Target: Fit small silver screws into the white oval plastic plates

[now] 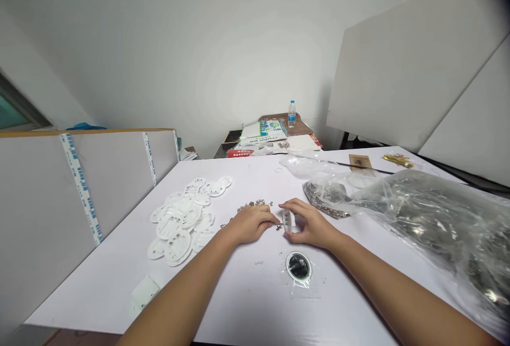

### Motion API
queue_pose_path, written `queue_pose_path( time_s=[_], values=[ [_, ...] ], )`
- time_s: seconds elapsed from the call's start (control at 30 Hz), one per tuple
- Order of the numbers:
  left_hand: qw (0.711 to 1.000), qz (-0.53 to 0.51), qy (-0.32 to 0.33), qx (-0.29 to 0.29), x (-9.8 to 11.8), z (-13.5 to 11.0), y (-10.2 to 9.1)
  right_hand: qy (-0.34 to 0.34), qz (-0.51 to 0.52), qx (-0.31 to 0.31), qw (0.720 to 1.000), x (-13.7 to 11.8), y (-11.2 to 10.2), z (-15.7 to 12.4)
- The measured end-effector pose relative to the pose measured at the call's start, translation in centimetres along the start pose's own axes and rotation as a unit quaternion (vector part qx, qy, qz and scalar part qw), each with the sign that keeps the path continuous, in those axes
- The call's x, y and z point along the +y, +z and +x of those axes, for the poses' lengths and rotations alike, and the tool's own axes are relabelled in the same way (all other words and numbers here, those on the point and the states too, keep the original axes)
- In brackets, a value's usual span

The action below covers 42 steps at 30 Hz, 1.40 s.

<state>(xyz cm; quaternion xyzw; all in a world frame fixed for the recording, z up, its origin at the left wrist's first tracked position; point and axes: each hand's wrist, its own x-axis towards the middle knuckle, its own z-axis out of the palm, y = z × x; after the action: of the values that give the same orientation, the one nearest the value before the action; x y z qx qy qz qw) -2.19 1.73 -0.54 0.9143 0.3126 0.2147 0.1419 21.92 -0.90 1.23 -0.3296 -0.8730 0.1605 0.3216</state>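
My right hand (311, 224) is closed round a small white round plastic part (287, 219), held on edge above the white table (350, 303). My left hand (252, 222) pinches a tiny metal piece and touches it to that part. Several loose small metal pieces (255, 205) lie scattered just beyond my left hand. A pile of white plastic discs (185, 219) lies to the left of both hands.
A large clear plastic bag of metal parts (434, 218) fills the right side of the table. A round hole with a dark cap (298, 266) sits near my forearms. White boards (79, 186) lean at the left edge. Papers and a water bottle (292, 113) sit behind.
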Motion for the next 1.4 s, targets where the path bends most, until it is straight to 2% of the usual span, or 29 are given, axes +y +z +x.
queue_pose_path(
  time_s=[0.3, 1.0, 1.4],
  values=[
    [1.000, 0.015, -0.004, 0.018, 0.0, 0.0, 0.3, 0.005, 0.002, 0.003, 1.000, 0.1, -0.1, 0.0],
    [1.000, 0.011, -0.005, 0.015, -0.1, 0.0, 0.3, 0.014, 0.006, 0.003, 1.000, 0.3, 0.1, 0.0],
    [0.997, 0.051, -0.055, 0.024, 1.5, 0.4, 0.3, 0.016, -0.005, 0.001, 1.000, 0.1, -0.2, 0.2]
  ],
)
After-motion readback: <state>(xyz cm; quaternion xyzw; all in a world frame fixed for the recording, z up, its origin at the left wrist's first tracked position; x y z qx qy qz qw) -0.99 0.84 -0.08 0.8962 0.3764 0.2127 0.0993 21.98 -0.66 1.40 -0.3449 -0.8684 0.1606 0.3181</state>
